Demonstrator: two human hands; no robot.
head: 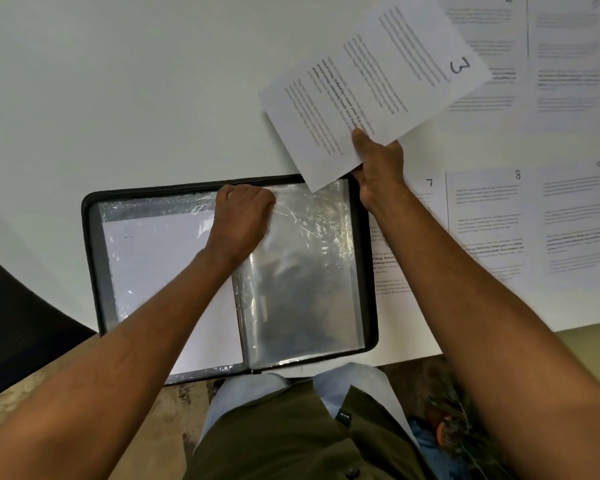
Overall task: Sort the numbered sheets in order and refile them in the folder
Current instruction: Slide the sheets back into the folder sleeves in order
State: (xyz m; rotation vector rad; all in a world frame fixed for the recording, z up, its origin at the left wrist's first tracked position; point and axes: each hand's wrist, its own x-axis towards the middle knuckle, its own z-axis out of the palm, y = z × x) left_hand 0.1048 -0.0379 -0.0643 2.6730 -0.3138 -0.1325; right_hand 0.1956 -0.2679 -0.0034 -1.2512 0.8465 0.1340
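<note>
Open on the white table, lower centre of frame: black folder with clear sleeves. Left hand, fingers curled, pinching top edge of right-hand clear sleeve near the spine. Right hand gripping sheet 3 by its lower edge, held tilted above folder's upper right corner. In left-hand sleeve, a filed sheet, number unreadable. Right of folder, flat on table: sheet 7, partly hidden by right forearm, then sheet 8, sheet 9. Upper right: sheet 4, partly covered by sheet 3. Dark chair at left edge.
</note>
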